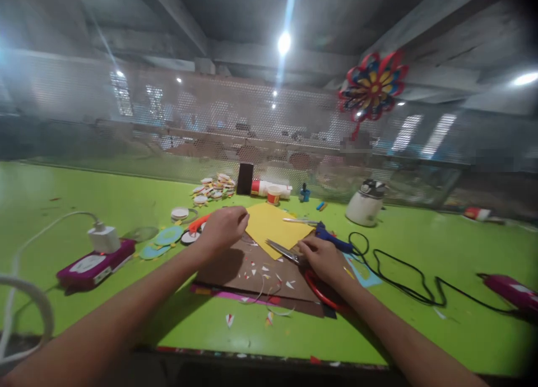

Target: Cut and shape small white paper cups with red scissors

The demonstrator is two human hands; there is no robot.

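Observation:
My left hand [225,227] is raised at the left edge of a yellow paper sheet [277,224], its fingers curled together. Whatever it may hold is hidden. My right hand [323,255] has its fingers closed at the middle of a pair of scissors [290,254], whose metal blades point left over the yellow sheet's lower corner. The red scissor handles [321,292] lie beneath this hand. Under the sheet is a brown board [252,278] strewn with small paper scraps. Just behind my right hand lies a blue glue gun [334,238].
Left are a purple power strip [98,264] with a white charger [103,238], and blue paper discs [168,236]. Behind stand paper pieces [214,188], a dark upright block [245,178], a paper cup [273,195] and a white jar [365,205]. A black cord [403,286] runs right.

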